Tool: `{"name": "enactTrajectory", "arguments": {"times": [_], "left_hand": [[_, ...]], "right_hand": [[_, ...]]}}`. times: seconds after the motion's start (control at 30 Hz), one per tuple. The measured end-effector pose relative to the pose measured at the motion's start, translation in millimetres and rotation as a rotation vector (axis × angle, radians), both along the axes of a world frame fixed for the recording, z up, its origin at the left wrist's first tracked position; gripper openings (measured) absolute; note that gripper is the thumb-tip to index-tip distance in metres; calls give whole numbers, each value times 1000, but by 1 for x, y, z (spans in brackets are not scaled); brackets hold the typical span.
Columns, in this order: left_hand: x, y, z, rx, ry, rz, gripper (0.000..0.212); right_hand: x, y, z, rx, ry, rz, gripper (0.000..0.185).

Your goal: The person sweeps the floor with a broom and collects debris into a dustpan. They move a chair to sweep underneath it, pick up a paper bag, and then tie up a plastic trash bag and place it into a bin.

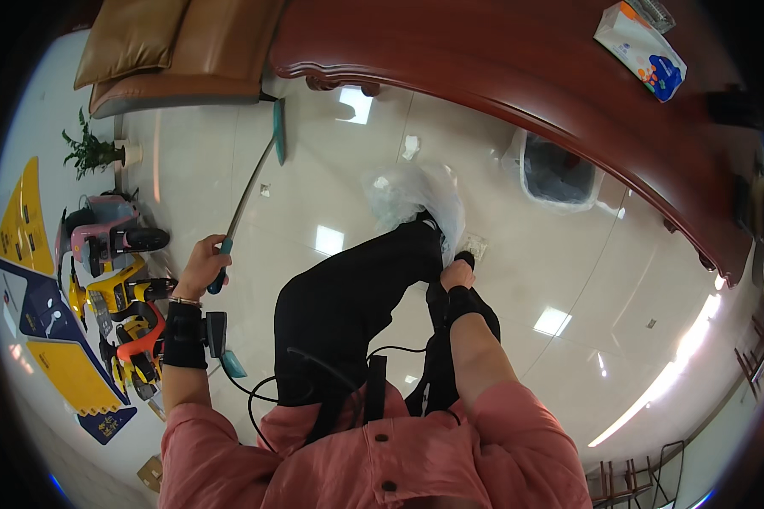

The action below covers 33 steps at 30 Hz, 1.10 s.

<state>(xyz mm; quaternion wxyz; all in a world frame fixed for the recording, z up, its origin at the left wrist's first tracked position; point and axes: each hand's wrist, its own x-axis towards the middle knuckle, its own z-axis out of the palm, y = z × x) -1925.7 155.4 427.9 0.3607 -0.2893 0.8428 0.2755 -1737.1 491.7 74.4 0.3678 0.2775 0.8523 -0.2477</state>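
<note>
My left hand (pixel 202 264) is closed around the teal grip of a long-handled broom (pixel 249 181). Its narrow teal head (pixel 279 132) rests on the tiled floor near the sofa. At my right side, my right hand (pixel 457 275) grips the gathered end of a translucent plastic bag (pixel 442 191), which spreads past my bent knee. What the bag holds is unclear. A crumpled white paper scrap (pixel 410 147) lies beyond the bag. Another small scrap (pixel 265 189) is to the right of the broom's shaft.
A dark red wooden table (pixel 458 57) bears a tissue pack (pixel 643 54). Below its edge stands a lined waste bin (pixel 559 168). A brown leather sofa (pixel 210 57), a potted plant (pixel 127 153) and several scooters (pixel 111 280) line the left. Chairs (pixel 636 480) are at lower right.
</note>
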Motion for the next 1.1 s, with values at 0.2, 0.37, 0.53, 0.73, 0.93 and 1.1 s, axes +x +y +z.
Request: {"name": "enactTrajectory", "arguments": {"times": [0.2,0.37,0.53,0.73,0.93,1.1], "left_hand": [[7,-8,-8,0,8,-2,44],[4,-16,-5,-3,-2,18,46],[-3,-24,-1,-13,-31,10,47],[-9,-30,2,28,-49,21,47],[-5,-32,-9,44,-30,32,46],[-12,-29,-15,37,-23,-1,46]], "right_hand": [[11,4,2,22,22,-27,19],[5,7,20,-20,5,-55,17],[4,4,28,-94,-68,-138,19],[10,8,19,-117,-149,-122,16],[-2,7,31,-86,-95,-90,19],[-1,2,27,-31,-75,-106,21]]}}
